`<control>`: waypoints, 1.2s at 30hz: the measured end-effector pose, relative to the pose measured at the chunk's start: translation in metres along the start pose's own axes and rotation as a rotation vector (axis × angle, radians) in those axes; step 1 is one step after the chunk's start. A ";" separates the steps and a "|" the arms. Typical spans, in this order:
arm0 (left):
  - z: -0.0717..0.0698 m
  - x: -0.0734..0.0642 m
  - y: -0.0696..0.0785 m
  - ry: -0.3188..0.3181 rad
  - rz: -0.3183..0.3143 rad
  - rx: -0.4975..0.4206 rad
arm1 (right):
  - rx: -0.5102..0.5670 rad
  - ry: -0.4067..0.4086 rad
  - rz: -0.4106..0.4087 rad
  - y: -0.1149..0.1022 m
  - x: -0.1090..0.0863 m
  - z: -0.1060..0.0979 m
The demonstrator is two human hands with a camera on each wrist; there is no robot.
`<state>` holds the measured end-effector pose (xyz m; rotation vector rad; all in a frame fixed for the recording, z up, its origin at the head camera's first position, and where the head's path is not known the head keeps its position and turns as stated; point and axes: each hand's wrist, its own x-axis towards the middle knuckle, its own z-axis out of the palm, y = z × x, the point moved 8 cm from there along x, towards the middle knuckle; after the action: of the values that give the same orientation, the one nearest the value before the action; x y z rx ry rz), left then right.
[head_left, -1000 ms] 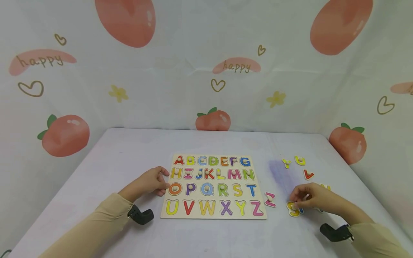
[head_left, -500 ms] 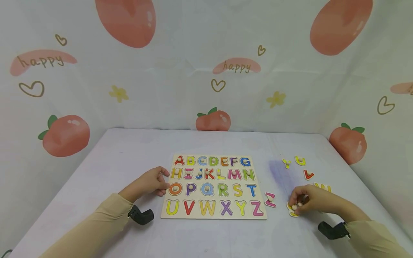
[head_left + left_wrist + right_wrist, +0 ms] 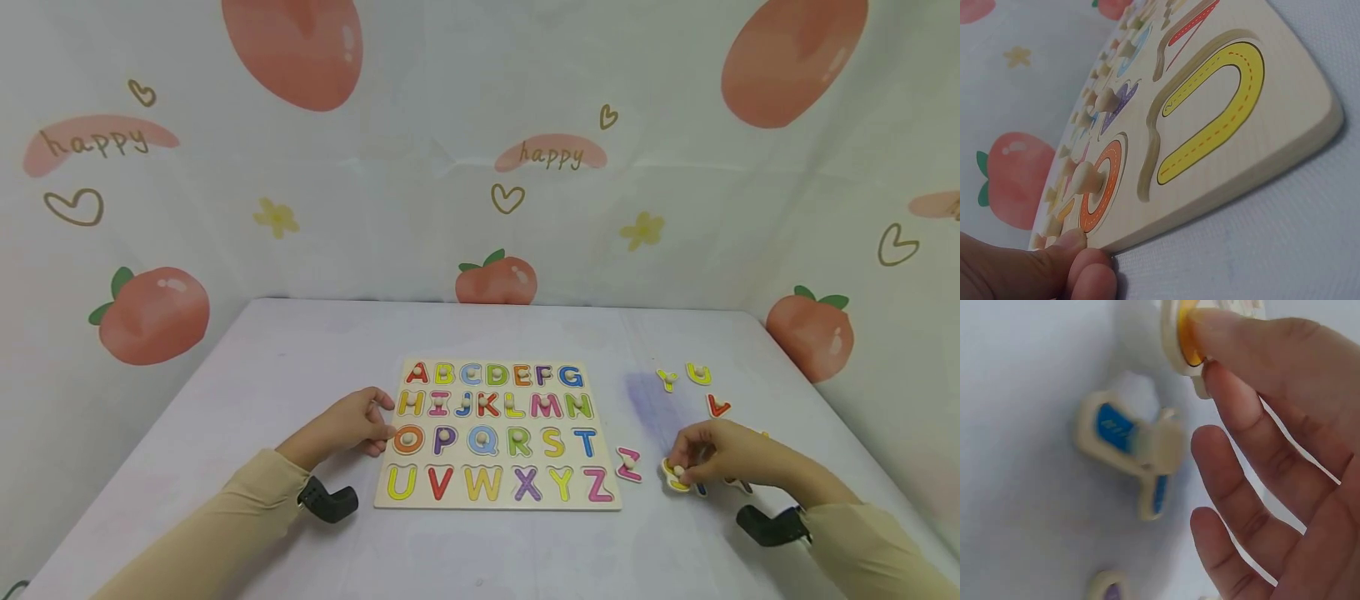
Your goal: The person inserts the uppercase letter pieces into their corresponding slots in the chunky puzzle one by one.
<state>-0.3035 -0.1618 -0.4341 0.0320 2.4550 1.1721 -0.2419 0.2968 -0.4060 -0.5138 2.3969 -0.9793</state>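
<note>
A wooden alphabet puzzle board lies on the table. My left hand grips its left edge near the orange O, thumb on top and fingers at the side. Knobbed letters fill the board from A to R; S, T and the bottom row show flat printed recesses, such as the yellow U. To the right of the board, my right hand pinches the yellow letter S piece between thumb and index finger, tilted up. Below it in the right wrist view is a blue letter T piece.
A pink Z piece lies just right of the board. Farther back are a yellow Y piece, a yellow U piece and a red V piece. A purple piece shows partly; the right hand mostly hides the yellow W.
My right hand has taken hold of the S piece, which now tilts up and sits slightly farther back than before. The left hand and the board have stayed in place.
</note>
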 end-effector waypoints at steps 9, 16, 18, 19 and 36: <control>0.000 0.000 -0.002 0.004 -0.006 -0.001 | -0.035 0.087 -0.048 -0.031 0.023 -0.008; 0.000 -0.001 0.000 0.002 -0.012 -0.003 | -0.094 0.153 -0.061 -0.053 0.054 -0.001; 0.000 -0.002 0.000 0.001 -0.012 -0.006 | -0.096 0.169 -0.058 -0.060 0.062 0.003; 0.000 -0.002 0.000 0.001 -0.012 -0.008 | -0.100 0.179 -0.057 -0.063 0.066 0.005; 0.000 0.000 0.002 0.000 -0.010 -0.010 | -0.083 0.114 -0.099 -0.084 0.105 0.048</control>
<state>-0.3036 -0.1608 -0.4330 0.0166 2.4465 1.1795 -0.2859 0.1610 -0.4061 -0.6282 2.5433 -0.9790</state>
